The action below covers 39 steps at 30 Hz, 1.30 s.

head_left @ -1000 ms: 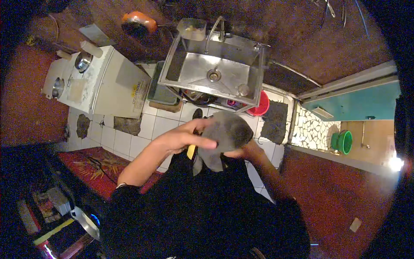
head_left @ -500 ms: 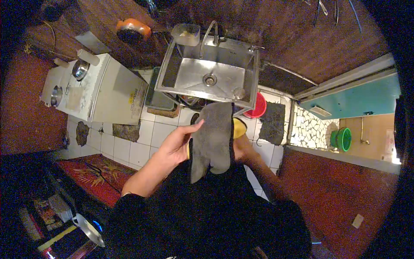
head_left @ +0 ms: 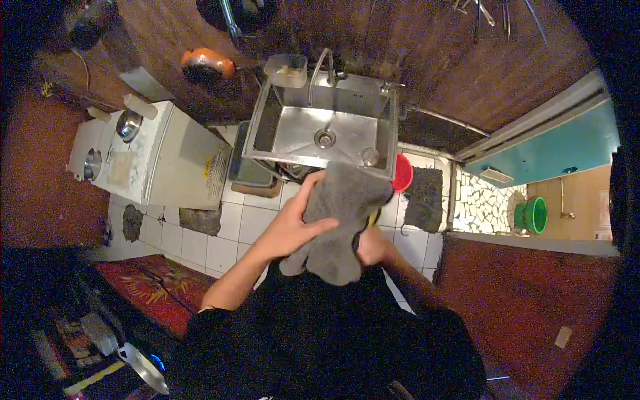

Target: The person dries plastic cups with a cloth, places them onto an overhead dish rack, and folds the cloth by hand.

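A grey cloth (head_left: 340, 223) with a bit of yellow at its right side is held up in front of my chest, just below the sink's front edge. My left hand (head_left: 293, 227) grips its left side, thumb lying across the front. My right hand (head_left: 372, 245) is closed at the lower right side of the cloth, its fingers partly hidden behind it. The cloth's lower end hangs in rounded folds against my black top.
A steel sink (head_left: 303, 133) with a curved faucet stands ahead. A plastic container (head_left: 287, 72) sits at its back left corner. Left is a white cabinet (head_left: 183, 160); right of the sink are a red basin (head_left: 403, 175), a dark mat (head_left: 424, 200) and a green bucket (head_left: 533, 215).
The cloth has turned and been regripped. Its yellow part, wide at the right half a second ago, is now mostly covered. My left thumb has moved across its front.
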Tool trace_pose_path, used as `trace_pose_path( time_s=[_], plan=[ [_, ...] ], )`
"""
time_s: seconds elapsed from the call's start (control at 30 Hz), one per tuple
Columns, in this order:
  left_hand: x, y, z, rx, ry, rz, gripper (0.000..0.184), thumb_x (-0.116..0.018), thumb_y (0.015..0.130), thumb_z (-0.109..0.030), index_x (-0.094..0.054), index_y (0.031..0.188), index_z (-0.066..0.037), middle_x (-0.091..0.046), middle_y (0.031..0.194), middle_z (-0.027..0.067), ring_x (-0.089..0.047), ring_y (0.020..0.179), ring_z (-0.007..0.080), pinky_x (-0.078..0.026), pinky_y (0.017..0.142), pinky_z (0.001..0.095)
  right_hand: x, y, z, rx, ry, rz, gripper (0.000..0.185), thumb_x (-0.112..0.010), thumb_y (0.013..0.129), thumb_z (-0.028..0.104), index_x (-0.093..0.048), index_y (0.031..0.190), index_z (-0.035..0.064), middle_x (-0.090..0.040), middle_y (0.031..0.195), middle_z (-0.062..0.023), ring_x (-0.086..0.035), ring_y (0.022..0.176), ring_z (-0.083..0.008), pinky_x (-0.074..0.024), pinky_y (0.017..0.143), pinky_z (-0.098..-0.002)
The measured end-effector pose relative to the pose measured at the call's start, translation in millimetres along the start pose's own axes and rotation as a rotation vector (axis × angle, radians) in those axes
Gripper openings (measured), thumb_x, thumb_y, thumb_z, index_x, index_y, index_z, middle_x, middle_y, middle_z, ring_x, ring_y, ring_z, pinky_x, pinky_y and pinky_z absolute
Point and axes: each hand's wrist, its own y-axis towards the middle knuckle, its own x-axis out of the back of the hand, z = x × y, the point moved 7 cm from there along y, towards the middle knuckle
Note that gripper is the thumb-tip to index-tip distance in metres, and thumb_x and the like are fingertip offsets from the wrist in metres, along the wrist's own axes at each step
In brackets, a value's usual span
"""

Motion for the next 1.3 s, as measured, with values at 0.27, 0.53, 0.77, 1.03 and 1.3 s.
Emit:
trace_pose_path(
  time_s=[0.27, 0.53, 0.77, 1.03, 1.3],
  plan=[
    [9.1, 6.6, 18.3, -0.012, -0.248, 0.062, 0.068, -0.064, 0.071, 0.003, -0.05, 0.137, -0.002, -0.061, 0.128, 0.0099, -0.053, 0.124, 0.0181, -0.039, 0.107, 0.0332, 28.3, 28.9, 79.2, 0.082, -0.003, -0.222, 0.055, -0.074, 0.07, 0.028, -0.06, 0.119, 0.0081, -0.062, 0.118, -0.0144, -0.059, 0.111, -0.0338, -0.0446, 0.099, -0.0435],
    [35.0, 13.8, -12.3, -0.051, 0.166, -0.18, 0.04, -0.068, 0.07, -0.002, -0.07, 0.11, -0.001, -0.074, 0.093, 0.0159, -0.072, 0.084, 0.0182, -0.053, 0.078, 0.0311, 32.2, 31.1, 59.7, -0.028, 0.16, -0.165, 0.065, -0.084, 0.068, 0.031, -0.06, 0.122, 0.0049, -0.067, 0.118, -0.0098, -0.063, 0.108, -0.0209, -0.0473, 0.099, -0.0364],
    [117.9, 2.9, 8.3, -0.054, -0.038, -0.704, 0.035, -0.069, 0.078, -0.007, -0.067, 0.111, 0.004, -0.072, 0.1, 0.017, -0.069, 0.09, 0.0212, -0.053, 0.083, 0.034, 74.1, 11.8, 53.2, -0.186, -0.311, -0.817, 0.073, -0.08, 0.075, 0.021, -0.043, 0.135, 0.0011, -0.063, 0.116, -0.016, -0.063, 0.109, -0.0285, -0.0509, 0.094, -0.0378],
    [-7.2, 3.8, 44.5, -0.008, -0.031, -0.271, 0.056, -0.065, 0.093, -0.029, -0.047, 0.134, 0.005, -0.06, 0.127, 0.0219, -0.057, 0.119, 0.0341, -0.041, 0.103, 0.0402, 37.0, 52.1, -26.3, -0.392, 1.211, -0.646, 0.039, -0.069, 0.086, 0.031, -0.057, 0.118, 0.0112, -0.065, 0.098, -0.0047, -0.065, 0.085, -0.0186, -0.0538, 0.076, -0.0327],
    [-5.2, -5.3, 33.0, -0.111, -0.202, -0.35, 0.049, -0.066, 0.093, -0.019, -0.049, 0.133, 0.004, -0.062, 0.123, 0.0134, -0.059, 0.112, 0.0228, -0.043, 0.1, 0.0359, 41.6, 39.6, 7.0, -0.18, 0.652, -1.05, 0.05, -0.068, 0.09, 0.023, -0.045, 0.13, 0.004, -0.058, 0.118, -0.0073, -0.055, 0.107, -0.0167, -0.0443, 0.095, -0.0328]
  ],
)
